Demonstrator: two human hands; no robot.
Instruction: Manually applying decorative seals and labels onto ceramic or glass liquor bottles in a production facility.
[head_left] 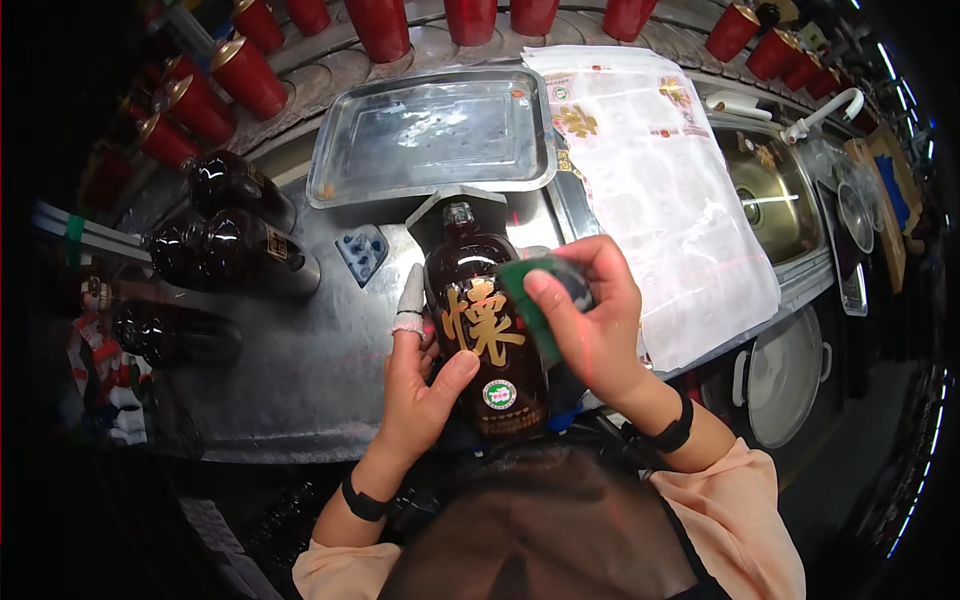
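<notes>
A dark brown glass bottle (500, 355) lies in front of me, its open mouth pointing away. Gold characters and a small round green-and-white mark show on its upper side. My left hand (418, 385) grips the bottle's left side, thumb on top, with a whitish cover on the index finger. Pinched in my right hand (605, 325) is a dark green flat pad (532, 308), blurred, at the bottle's right side. Behind the bottle's neck stands an angled metal rest (432, 208). White decal sheets (680, 240) with gold prints lie to the right.
Several dark bottles (250, 245) stand at the left. A shallow metal tray (335, 190) sits beyond the bottle, near a small blue-black patterned piece (361, 254). Red cups (247, 78) line a curved conveyor (320, 75) at the back. A sink (780, 215) is at the right.
</notes>
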